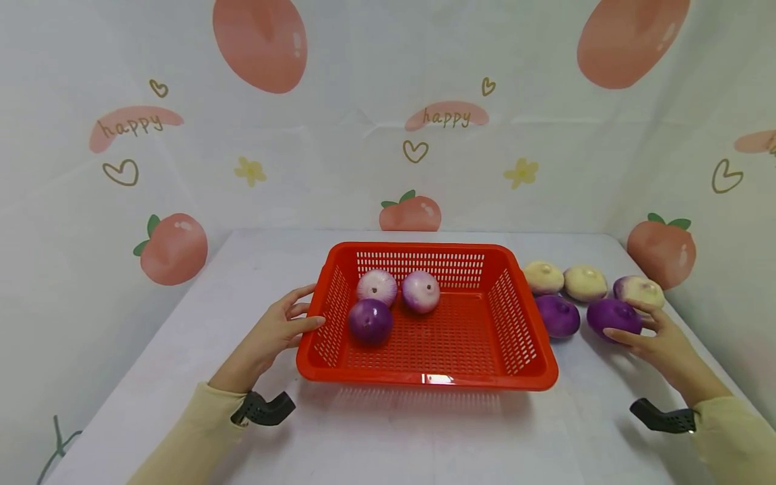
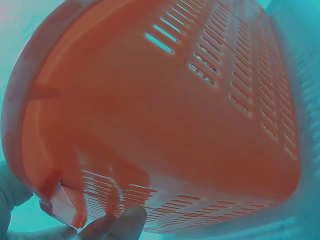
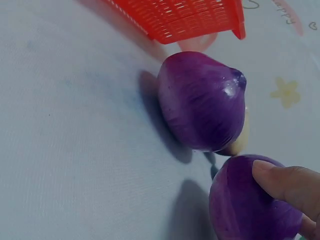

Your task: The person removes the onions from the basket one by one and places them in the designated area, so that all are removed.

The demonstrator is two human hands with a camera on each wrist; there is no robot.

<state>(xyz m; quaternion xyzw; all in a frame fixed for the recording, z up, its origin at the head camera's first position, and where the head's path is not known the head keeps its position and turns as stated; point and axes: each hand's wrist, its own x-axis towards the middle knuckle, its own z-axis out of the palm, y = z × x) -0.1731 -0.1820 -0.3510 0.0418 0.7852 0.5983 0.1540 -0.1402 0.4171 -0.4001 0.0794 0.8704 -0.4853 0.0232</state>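
Observation:
My left hand (image 1: 275,333) grips the left rim of a red plastic basket (image 1: 376,377), thumb over the edge and fingers along the outer wall. In the left wrist view those fingertips (image 2: 131,220) lie against the slotted side. Inside the basket, toward its left, are a dark purple onion (image 1: 370,322) and two pale purple-white onions (image 1: 377,287). Right of the basket, my right hand (image 1: 661,337) holds a purple onion (image 1: 612,316) between thumb and fingers. Its thumb (image 3: 280,182) presses the onion's side in the right wrist view.
Another purple onion (image 1: 556,316) lies between the basket and my right hand. Behind are two cream onions (image 1: 585,283) and a cream-and-purple one (image 1: 639,291). White printed cloth (image 1: 339,175) hangs behind the white table (image 1: 242,269). A green cord (image 1: 58,441) shows at the lower left.

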